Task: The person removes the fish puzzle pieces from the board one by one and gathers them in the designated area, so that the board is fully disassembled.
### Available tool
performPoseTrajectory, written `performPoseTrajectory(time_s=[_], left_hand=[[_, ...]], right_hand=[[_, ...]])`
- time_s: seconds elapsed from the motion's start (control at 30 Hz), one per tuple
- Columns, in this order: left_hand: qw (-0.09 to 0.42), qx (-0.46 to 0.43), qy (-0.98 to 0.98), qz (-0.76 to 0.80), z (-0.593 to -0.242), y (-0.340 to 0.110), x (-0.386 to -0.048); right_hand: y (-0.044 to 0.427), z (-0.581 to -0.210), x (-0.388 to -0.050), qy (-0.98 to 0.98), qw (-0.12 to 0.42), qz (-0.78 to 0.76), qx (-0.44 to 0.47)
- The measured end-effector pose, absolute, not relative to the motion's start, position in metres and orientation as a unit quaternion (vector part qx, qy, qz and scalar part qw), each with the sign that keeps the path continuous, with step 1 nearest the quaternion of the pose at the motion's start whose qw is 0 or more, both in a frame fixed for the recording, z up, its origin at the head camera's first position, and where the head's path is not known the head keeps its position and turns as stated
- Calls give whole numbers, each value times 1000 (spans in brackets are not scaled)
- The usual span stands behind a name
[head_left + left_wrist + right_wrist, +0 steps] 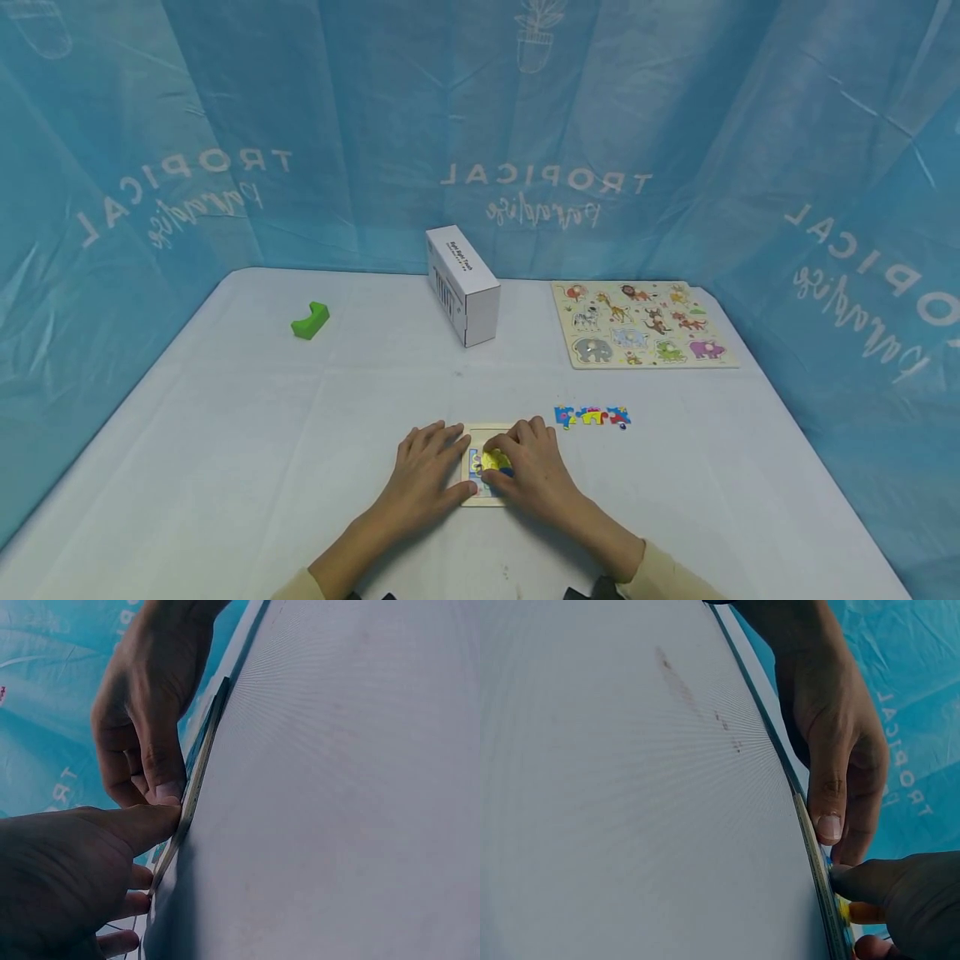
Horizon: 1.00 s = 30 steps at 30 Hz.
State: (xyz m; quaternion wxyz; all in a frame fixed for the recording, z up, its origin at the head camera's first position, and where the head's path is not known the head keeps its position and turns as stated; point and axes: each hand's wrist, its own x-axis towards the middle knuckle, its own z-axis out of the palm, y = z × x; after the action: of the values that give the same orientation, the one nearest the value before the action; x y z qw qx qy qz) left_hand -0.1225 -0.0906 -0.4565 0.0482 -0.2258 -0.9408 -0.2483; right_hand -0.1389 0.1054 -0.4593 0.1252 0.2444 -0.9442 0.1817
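Note:
A small wooden puzzle tray (487, 502) lies flat on the white table, with picture pieces set in its left part. My left hand (423, 475) rests along the tray's left side, fingers extended and the thumb touching its lower left. Over the tray's right half, my right hand (536, 471) pinches a yellow puzzle piece (495, 461) between thumb and fingers. That hand hides much of the tray's right side. In the right wrist view, the tray's edge (817, 862) shows side-on beneath both hands. Several colourful loose puzzle pieces (592, 416) lie in a row just right of the tray.
A white box (480, 312) stands at the back middle. Behind the loose pieces lies a wooden animal peg board (637, 361). A green curved block (311, 321) sits at the back left. Blue printed curtains (375, 125) surround the table's back and sides.

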Motion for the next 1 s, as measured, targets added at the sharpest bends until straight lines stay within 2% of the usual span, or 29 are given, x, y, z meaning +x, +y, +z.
performPoseTrajectory(time_s=[0.63, 1.0], left_hand=[[37, -217, -943, -250, -457, -90, -123], [41, -218, -944, -246, -457, -91, -123]], right_hand=[[105, -459, -137, -944, 147, 162, 248], [102, -460, -137, -936, 149, 201, 248]])
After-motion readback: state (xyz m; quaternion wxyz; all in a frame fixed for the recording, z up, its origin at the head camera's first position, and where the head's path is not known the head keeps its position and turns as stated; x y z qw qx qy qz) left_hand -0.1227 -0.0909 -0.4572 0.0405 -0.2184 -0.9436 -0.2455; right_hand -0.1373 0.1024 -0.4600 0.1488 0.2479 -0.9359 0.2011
